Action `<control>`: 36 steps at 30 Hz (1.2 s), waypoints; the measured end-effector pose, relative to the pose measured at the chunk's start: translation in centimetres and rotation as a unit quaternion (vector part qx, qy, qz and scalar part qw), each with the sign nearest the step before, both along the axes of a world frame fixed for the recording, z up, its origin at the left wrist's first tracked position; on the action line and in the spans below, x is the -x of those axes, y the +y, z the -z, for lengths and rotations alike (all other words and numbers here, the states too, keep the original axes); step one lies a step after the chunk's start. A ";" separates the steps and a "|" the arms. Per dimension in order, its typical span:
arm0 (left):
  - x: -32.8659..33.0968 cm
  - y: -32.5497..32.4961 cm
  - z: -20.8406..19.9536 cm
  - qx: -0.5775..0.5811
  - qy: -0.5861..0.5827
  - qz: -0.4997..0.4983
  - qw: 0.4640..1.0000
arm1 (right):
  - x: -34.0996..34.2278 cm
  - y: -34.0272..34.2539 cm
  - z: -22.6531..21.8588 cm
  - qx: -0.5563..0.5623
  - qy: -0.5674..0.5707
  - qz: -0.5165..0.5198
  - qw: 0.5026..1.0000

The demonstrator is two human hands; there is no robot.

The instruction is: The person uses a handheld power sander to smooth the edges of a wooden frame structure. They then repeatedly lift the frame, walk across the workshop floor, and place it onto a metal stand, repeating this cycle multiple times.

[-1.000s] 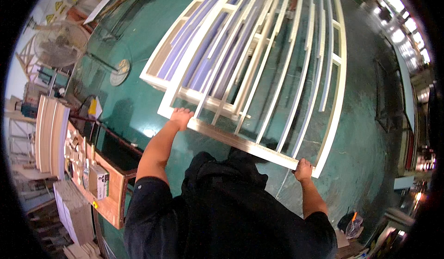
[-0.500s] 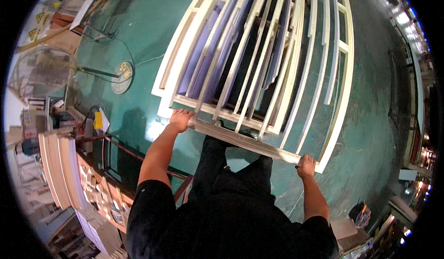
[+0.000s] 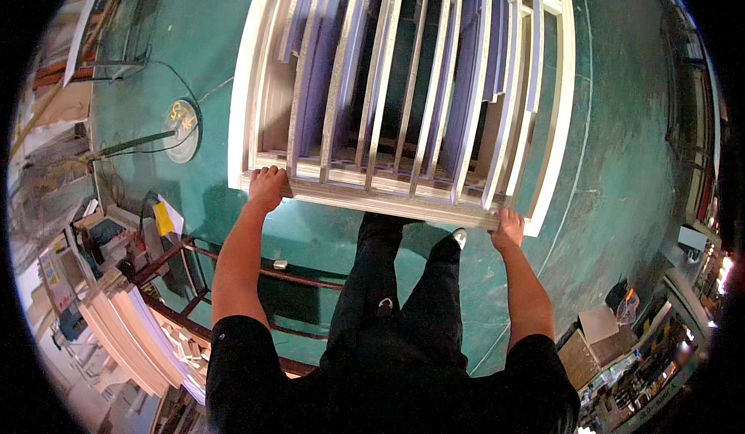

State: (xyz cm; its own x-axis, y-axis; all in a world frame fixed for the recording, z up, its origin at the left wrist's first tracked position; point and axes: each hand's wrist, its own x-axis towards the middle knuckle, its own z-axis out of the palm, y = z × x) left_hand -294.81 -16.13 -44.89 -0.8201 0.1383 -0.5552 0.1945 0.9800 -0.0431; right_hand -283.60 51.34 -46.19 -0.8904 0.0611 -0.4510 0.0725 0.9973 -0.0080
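1. The left hand wraps its grip over the near left corner of a pale wooden rack, fingers curled on top of the front rail; the grip is closed on the wood, not spread.
2. The right hand is clamped on the near right end of that front rail, fingers pressed together around the edge. Holding the two far ends likely gives the widest, steadiest hold on so broad a piece.
3. The rack sits out in front of the person at about waist height, above the green floor. Whether its far end rests on anything cannot be told from this view.
4. Inside the rack, thin panels with purple faces and pale edges stand on edge in slots between the slats; standing them upright probably keeps them apart and stops their faces rubbing.
5. Both arms reach forward nearly straight, so the load is kept ahead of the body and the black-trousered legs stay clear beneath it.
6. To the person's left stands a dark red metal frame, and beyond it a stack of pale boards.
7. A round floor plate with yellow markings and a dark cable lie on the floor further left, well apart from the rack.
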 end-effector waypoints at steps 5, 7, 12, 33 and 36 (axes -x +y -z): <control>0.8 -1.4 4.0 -0.029 0.005 -0.027 0.999 | 1.3 -1.5 2.3 -0.002 -0.003 0.008 1.000; 1.4 -1.9 5.7 -0.002 -0.030 -0.027 0.999 | 2.0 -2.1 3.1 0.001 -0.002 0.014 1.000; 2.5 -1.9 6.7 -0.016 -0.011 -0.018 1.000 | 2.4 -3.1 5.2 -0.026 -0.026 0.015 0.999; 2.7 -2.9 9.7 -0.049 0.032 0.014 0.998 | 3.2 -2.9 6.9 -0.003 0.012 -0.004 1.000; 2.5 -3.0 10.0 -0.041 0.030 0.013 0.999 | 3.6 -3.2 6.4 -0.005 -0.005 -0.004 1.000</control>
